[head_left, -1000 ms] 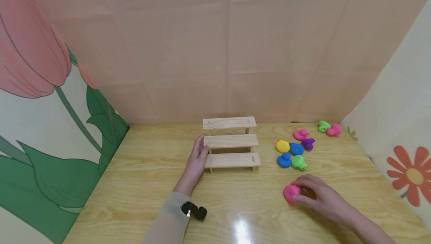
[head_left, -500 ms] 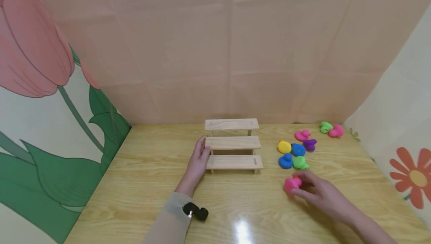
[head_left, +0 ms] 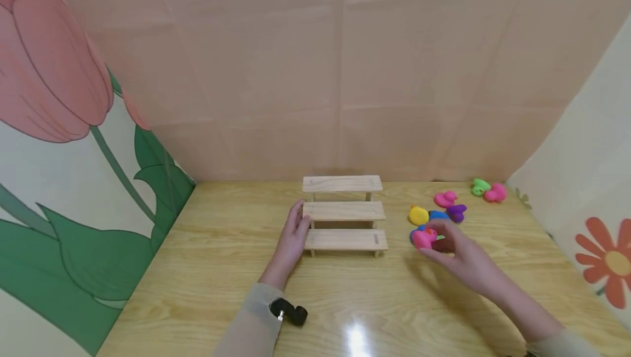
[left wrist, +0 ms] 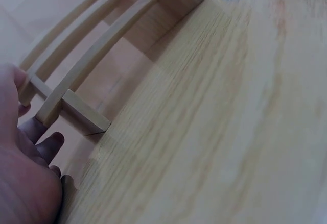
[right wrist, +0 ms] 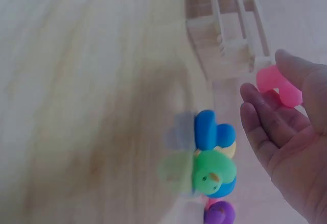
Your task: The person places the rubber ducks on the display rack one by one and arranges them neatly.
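Note:
In the head view my right hand (head_left: 468, 264) pinches a pink rubber duck (head_left: 422, 238) between thumb and fingers, raised above the table. Behind it a blue duck is partly hidden; the right wrist view shows this blue duck (right wrist: 206, 130) beside a green duck (right wrist: 213, 170). A three-tier wooden step shelf (head_left: 343, 211) stands mid-table, its boards bare. At its left end my left hand (head_left: 293, 234) holds the middle board, thumb near the top and fingers at the side.
Beyond the held duck lie a yellow duck (head_left: 418, 215), another blue duck (head_left: 438, 215), a purple duck (head_left: 456, 213) and a pink duck (head_left: 446, 199). A green duck (head_left: 480, 186) and a pink one (head_left: 495, 193) sit at the back right. Printed cloth walls border the table (head_left: 222, 258).
My right hand has lifted the pink duck off the table and carried it away from me, over the near blue and green ducks. The left hand keeps its hold on the shelf.

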